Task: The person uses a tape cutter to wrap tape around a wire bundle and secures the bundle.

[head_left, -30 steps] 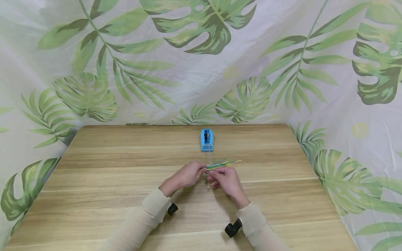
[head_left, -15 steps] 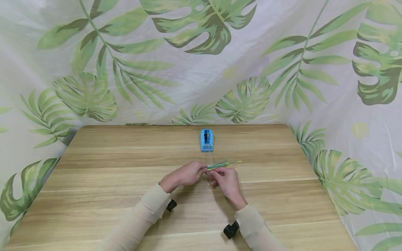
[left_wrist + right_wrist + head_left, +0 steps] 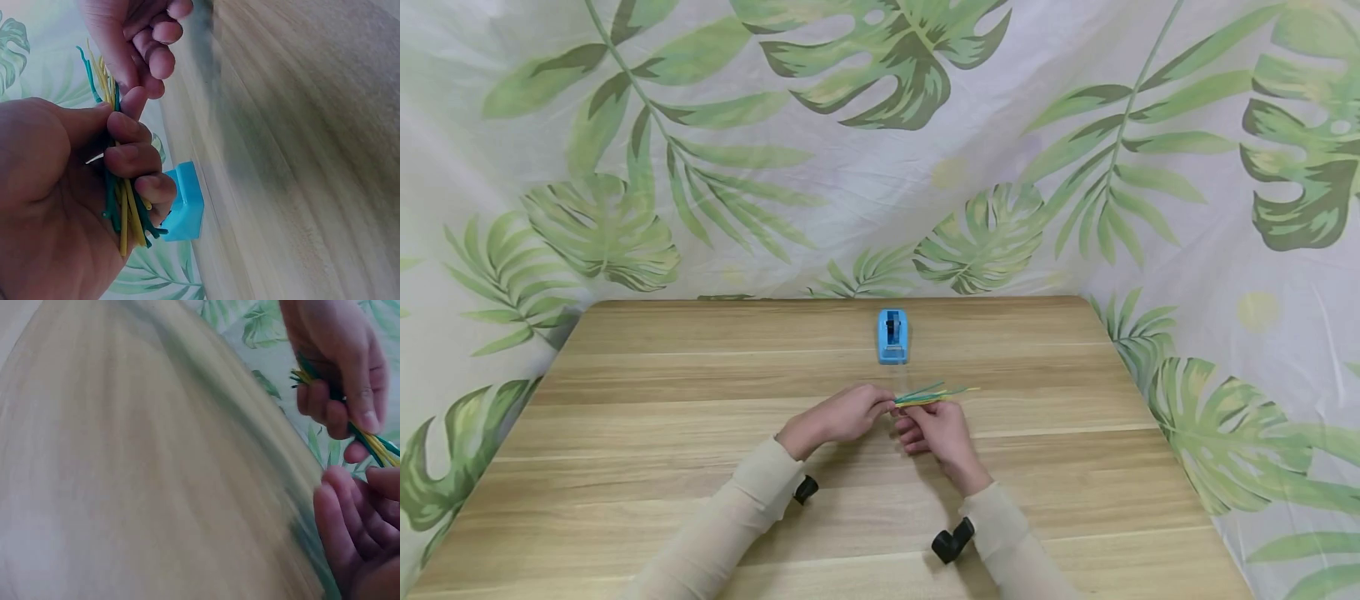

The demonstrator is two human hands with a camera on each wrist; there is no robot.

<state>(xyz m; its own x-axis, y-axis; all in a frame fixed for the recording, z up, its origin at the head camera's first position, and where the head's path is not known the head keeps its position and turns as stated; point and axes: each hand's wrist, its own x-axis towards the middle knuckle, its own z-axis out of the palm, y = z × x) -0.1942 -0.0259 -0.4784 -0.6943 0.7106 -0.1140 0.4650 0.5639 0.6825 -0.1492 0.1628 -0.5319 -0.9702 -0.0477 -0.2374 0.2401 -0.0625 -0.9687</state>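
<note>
A bundle of thin green and yellow wires (image 3: 925,397) is held above the table in front of me. My left hand (image 3: 850,414) grips it, fingers curled round its middle; in the left wrist view the wire ends (image 3: 128,219) stick out below the fingers. My right hand (image 3: 943,433) has thumb and index finger pinched at the bundle just beside the left fingertips, while its other fingers are loosely bent. A faint strip of clear tape (image 3: 902,375) runs from the blue tape dispenser (image 3: 892,337) toward the hands. Where the tape meets the wires is hidden.
The dispenser stands near the back edge of the wooden table (image 3: 700,367), straight beyond the hands. A leaf-printed cloth (image 3: 850,183) hangs behind the table and at its sides. Black wrist cameras (image 3: 952,542) sit under both sleeves.
Both hands stay at nearly the same place with the wires. The right hand's lower fingers curl in, then spread out again below the bundle; the wires shift slightly.
</note>
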